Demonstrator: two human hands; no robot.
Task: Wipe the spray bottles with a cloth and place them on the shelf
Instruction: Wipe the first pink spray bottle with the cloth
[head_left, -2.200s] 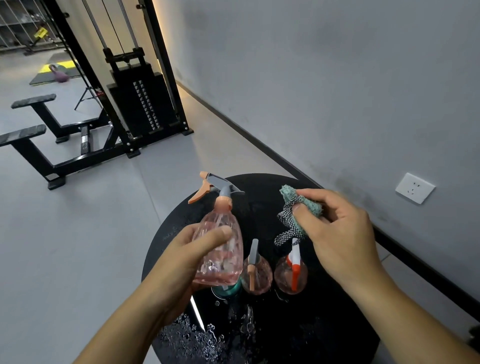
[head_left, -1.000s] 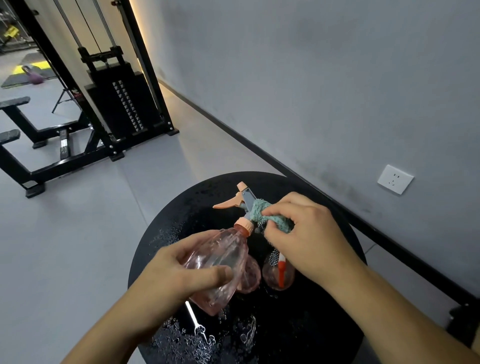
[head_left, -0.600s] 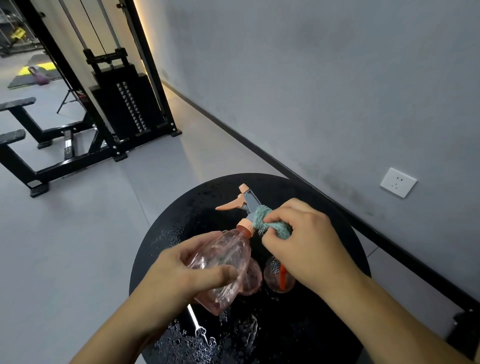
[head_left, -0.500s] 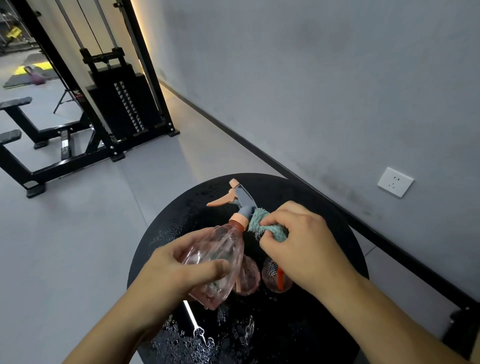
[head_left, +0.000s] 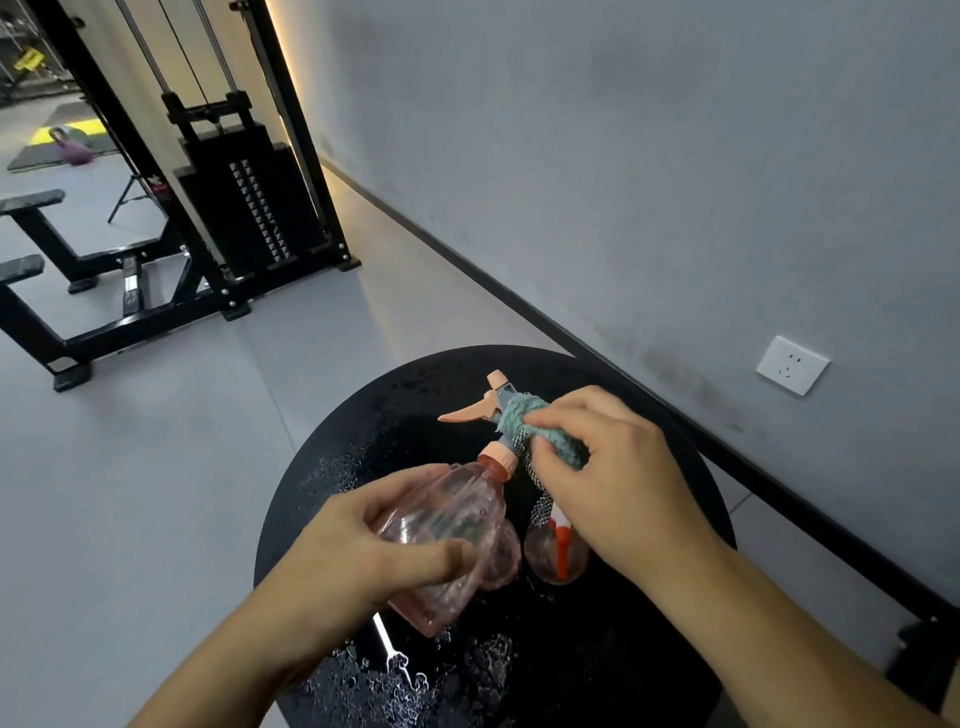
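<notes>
Wiping: the right hand (head_left: 618, 478) presses a teal cloth (head_left: 540, 434) against the neck and spray head of a pink spray bottle (head_left: 447, 530), just above its orange collar.
Left hand: the left hand (head_left: 363, 566) grasps the pink spray bottle round its clear body, thumb across the near side and fingers curled behind; the bottle is lifted off the table and tilted, nozzle pointing up and away from the person.
Right hand grip: fingers and thumb are curled round the teal cloth, bunching it; a grey mesh tail of the cloth hangs down below the hand.
Spray head: the orange trigger (head_left: 465, 413) sticks out to the left of the cloth, and the orange nozzle tip shows above it.
Table: a round black table (head_left: 649, 649) sits beneath both hands, its near part covered with water droplets (head_left: 395, 675).
Other bottles: a second pink bottle (head_left: 556, 556) with a red-orange trigger stands on the table just beside the right wrist; another rounded pink bottle (head_left: 504, 558) shows partly behind the held one, touching or nearly touching it, which I cannot tell.
Surroundings: a grey wall with a white socket (head_left: 792, 365) runs along the right; a black weight machine (head_left: 249, 208) and a bench (head_left: 31, 200) stand on the grey floor at the far left.
</notes>
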